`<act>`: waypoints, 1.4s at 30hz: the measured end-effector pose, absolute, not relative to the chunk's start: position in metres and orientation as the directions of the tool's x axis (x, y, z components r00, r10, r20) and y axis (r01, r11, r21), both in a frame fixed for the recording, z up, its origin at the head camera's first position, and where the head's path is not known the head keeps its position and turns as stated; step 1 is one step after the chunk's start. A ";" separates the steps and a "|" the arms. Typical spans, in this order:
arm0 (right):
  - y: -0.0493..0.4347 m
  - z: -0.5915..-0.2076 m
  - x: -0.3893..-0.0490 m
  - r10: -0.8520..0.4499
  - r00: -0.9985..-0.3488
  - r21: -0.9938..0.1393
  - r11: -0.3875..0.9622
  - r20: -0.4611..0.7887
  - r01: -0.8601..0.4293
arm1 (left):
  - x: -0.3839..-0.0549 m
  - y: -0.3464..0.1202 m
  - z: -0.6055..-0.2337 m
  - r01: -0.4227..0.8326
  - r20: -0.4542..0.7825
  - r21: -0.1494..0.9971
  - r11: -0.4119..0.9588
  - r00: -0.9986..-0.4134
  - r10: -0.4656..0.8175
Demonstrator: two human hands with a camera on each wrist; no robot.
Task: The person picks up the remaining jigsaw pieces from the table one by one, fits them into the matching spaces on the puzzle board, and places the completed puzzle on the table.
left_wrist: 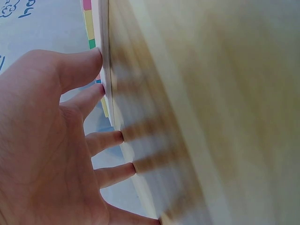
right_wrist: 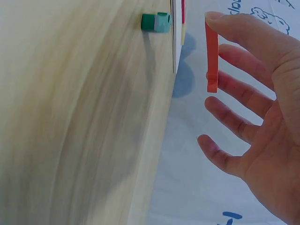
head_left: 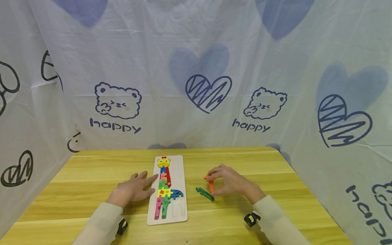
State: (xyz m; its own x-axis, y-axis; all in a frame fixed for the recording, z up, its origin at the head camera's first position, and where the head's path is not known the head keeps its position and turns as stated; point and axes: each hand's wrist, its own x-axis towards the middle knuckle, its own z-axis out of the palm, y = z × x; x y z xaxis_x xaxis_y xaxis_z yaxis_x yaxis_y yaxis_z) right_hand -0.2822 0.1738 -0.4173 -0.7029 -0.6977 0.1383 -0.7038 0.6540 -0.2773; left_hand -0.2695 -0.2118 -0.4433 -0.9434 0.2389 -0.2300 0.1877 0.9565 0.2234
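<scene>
A giraffe puzzle board (head_left: 180, 170) lies on the table with several coloured pieces fitted in it, and a pale recess shows at its lower right. My left hand (head_left: 133, 189) is spread beside the board. Its thumb and index finger touch the board's left edge, while other fingertips rest on the table in the left wrist view. Right of the board, my right hand (head_left: 231, 182) pinches an orange puzzle piece (right_wrist: 212, 58) between thumb and fingers, held above the table. Just left of that piece, a green puzzle piece (head_left: 204, 194) lies loose on the wood.
The wooden table (head_left: 245, 224) reaches back to a white curtain (head_left: 165, 119) printed with hearts and bears. More curtain hangs along both sides. A black strap device (head_left: 251, 219) sits on the right wrist, another (head_left: 122, 226) on the left.
</scene>
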 end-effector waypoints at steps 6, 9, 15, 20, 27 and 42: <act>0.166 -0.420 -0.281 -0.710 -0.692 -0.272 0.645 0.132 -0.714 | -0.269 -0.211 -0.442 0.190 -0.230 0.227 0.955 -0.942 0.242; 0.162 -0.421 -0.280 -0.712 -0.691 -0.273 0.645 0.125 -0.714 | -0.269 -0.211 -0.443 0.189 -0.230 0.224 0.956 -0.943 0.241; 0.153 -0.421 -0.278 -0.729 -0.675 -0.277 0.629 0.113 -0.726 | -0.269 -0.211 -0.443 0.190 -0.227 0.221 0.957 -0.944 0.240; 0.145 -0.420 -0.276 -0.746 -0.658 -0.260 0.618 0.106 -0.742 | -0.269 -0.212 -0.444 0.191 -0.228 0.224 0.956 -0.943 0.242; 0.133 -0.419 -0.275 -0.761 -0.643 -0.243 0.610 0.087 -0.754 | -0.270 -0.212 -0.443 0.187 -0.230 0.220 0.957 -0.944 0.237; 0.113 -0.422 -0.270 -0.771 -0.634 -0.258 0.602 0.056 -0.755 | -0.268 -0.211 -0.443 0.187 -0.229 0.218 0.958 -0.944 0.236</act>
